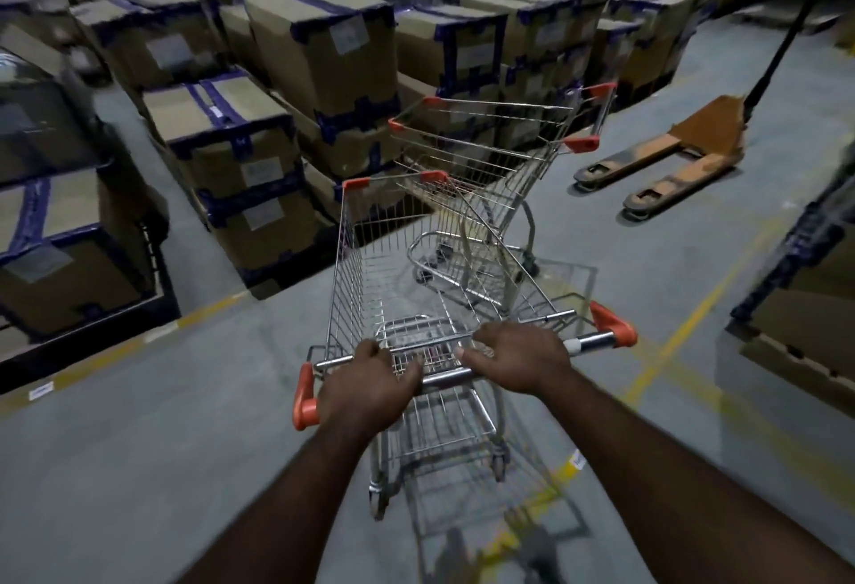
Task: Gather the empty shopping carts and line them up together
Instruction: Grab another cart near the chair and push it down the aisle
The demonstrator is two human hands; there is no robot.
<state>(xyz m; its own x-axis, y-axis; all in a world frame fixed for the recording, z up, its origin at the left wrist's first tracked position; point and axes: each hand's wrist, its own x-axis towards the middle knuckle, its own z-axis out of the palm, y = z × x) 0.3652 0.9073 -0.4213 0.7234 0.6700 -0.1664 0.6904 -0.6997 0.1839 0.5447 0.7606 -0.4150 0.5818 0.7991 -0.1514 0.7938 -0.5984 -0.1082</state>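
Note:
An empty wire shopping cart [370, 259] with orange corner caps stands right in front of me on the grey floor. My left hand [370, 382] and my right hand [518, 359] both grip its chrome handle bar, left of the bar's middle. A second empty cart [504, 144] stands just beyond it, turned at an angle. The near cart's front right corner touches or overlaps the rear of the far cart's basket.
Stacks of taped cardboard boxes [222, 139] on pallets fill the left and the back. An orange pallet jack [671, 162] lies on the floor at the right. More cartons [805, 306] stand at the right edge. Yellow floor lines [689, 324] cross the aisle.

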